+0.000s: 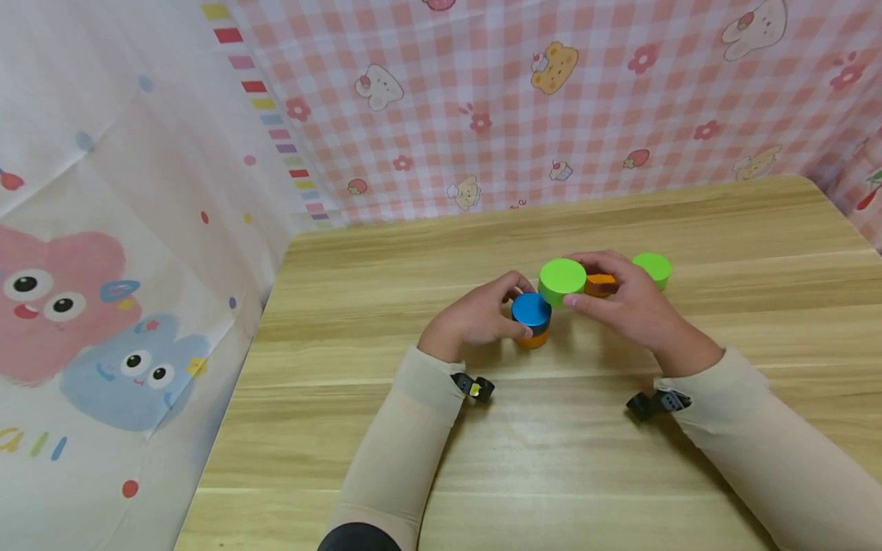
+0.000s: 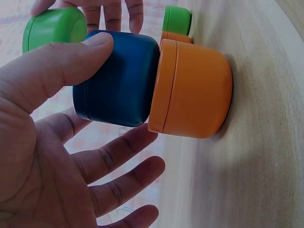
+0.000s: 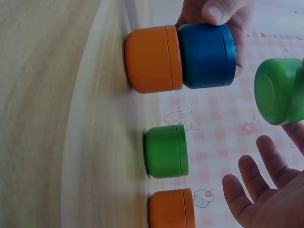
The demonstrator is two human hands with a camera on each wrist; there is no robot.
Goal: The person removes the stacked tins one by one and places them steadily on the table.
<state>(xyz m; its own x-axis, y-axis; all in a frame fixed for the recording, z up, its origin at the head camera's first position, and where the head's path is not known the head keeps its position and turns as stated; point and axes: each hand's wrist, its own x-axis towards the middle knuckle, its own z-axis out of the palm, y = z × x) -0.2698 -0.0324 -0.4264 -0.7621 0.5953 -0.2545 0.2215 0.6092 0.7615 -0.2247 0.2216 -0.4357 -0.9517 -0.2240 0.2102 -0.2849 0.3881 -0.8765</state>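
A blue tin [image 1: 531, 309] with a lid stands on an orange tin [image 1: 532, 341] on the table. My left hand [image 1: 478, 314] pinches the blue tin between thumb and index finger, its other fingers spread beside the stack in the left wrist view. My right hand [image 1: 630, 302] holds a green tin [image 1: 562, 282] off the table, at about the blue tin's height or higher. In the right wrist view this green tin [image 3: 278, 90] is apart from the blue tin [image 3: 206, 56], with the lower fingers of that hand held away from it.
Behind the right hand a second orange tin [image 1: 599, 285] and a second green tin [image 1: 653, 269] stand on the wooden table [image 1: 537, 459]. A pink checked cloth [image 1: 448, 115] hangs behind the table, and a white printed cloth [image 1: 151, 252] at the left.
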